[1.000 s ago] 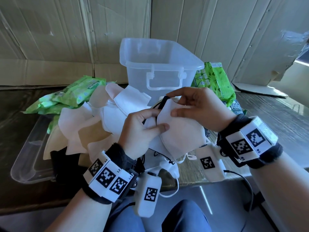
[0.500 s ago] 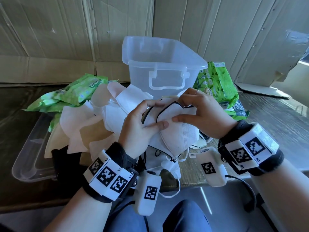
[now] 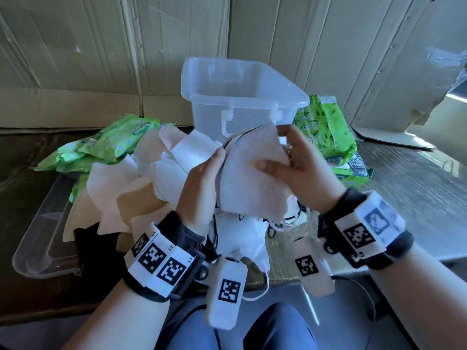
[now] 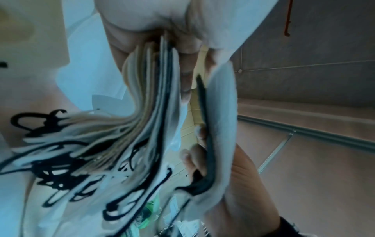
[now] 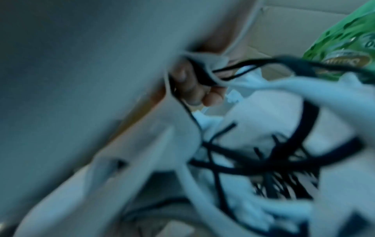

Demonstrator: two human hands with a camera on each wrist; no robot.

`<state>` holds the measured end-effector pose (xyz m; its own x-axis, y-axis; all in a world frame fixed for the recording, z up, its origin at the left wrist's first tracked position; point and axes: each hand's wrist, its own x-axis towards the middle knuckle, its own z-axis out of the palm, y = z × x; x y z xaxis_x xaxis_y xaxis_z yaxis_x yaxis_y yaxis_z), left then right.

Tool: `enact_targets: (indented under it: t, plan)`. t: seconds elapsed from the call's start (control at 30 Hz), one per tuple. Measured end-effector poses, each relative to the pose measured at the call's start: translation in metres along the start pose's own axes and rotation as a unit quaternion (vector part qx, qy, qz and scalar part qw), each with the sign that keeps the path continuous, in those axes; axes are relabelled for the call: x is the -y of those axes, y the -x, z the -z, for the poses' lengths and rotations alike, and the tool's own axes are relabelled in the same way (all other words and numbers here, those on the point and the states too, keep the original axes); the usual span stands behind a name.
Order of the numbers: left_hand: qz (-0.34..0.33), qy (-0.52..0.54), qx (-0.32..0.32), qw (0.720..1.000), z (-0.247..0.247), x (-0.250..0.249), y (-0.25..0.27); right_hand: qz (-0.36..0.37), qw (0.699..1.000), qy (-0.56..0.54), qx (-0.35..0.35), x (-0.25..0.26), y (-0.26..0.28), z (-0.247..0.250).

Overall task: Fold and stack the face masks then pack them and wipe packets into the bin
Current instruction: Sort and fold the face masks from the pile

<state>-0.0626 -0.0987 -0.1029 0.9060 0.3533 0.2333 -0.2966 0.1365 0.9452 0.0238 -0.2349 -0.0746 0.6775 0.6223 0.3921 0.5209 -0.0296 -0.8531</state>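
My left hand (image 3: 217,162) grips a stack of folded face masks (image 3: 250,183) by its left edge, held up in front of the clear plastic bin (image 3: 290,94). My right hand (image 3: 275,150) pinches the top white mask at its right side, thumb on the face and fingers at the upper corner. In the left wrist view the stack's layered edges (image 4: 154,96) sit between thumb and fingers, with black ear loops (image 4: 61,170) hanging below. The right wrist view is blurred; fingers (image 5: 188,86) hold a black loop. Loose masks (image 3: 131,183) lie in a heap at the left.
Green wipe packets lie left (image 3: 113,140) and right (image 3: 326,130) of the bin. A clear lid (image 3: 43,236) rests under the loose masks at the table's left front. Cardboard walls stand behind. More masks (image 3: 242,238) lie under my hands.
Both hands have raised the mask stack up and toward the bin. My right hand has shifted to the top mask's upper right corner, and the mask now lies flat on the stack.
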Motion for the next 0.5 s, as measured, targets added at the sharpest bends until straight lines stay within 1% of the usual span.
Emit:
enact_targets:
  t: [0.03, 0.07, 0.17, 0.3, 0.33, 0.4, 0.43, 0.5]
  plan:
    - [0.025, 0.028, 0.008, 0.999, 0.0, -0.002, 0.001, -0.012, 1.0, 0.009, 0.007, -0.002, 0.0, -0.005]
    - [0.031, 0.031, 0.013, 0.999, 0.0, -0.001, 0.001, -0.021, 1.0, 0.017, 0.001, -0.003, -0.001, -0.009]
    - [-0.029, -0.046, 0.006, 0.999, 0.001, 0.004, 0.0, -0.029, 0.996, 0.073, -0.043, -0.005, -0.005, -0.015]
    - [-0.055, -0.059, -0.006, 0.997, 0.002, 0.008, -0.002, -0.026, 0.989, 0.129, -0.066, -0.003, -0.005, -0.015]
    - [-0.066, -0.061, 0.001, 0.996, 0.003, 0.007, -0.003, -0.043, 0.986, 0.15, -0.063, -0.002, -0.005, -0.013]
    - [-0.099, -0.075, 0.019, 0.992, 0.004, 0.005, -0.003, -0.077, 0.978, 0.192, -0.033, -0.005, -0.006, -0.007]
    - [-0.119, -0.089, 0.029, 0.988, 0.004, 0.004, -0.003, -0.079, 0.975, 0.208, -0.016, -0.008, -0.007, -0.003]
    - [-0.144, -0.098, 0.052, 0.983, 0.004, 0.004, -0.004, -0.056, 0.974, 0.217, 0.017, -0.012, -0.008, 0.003]
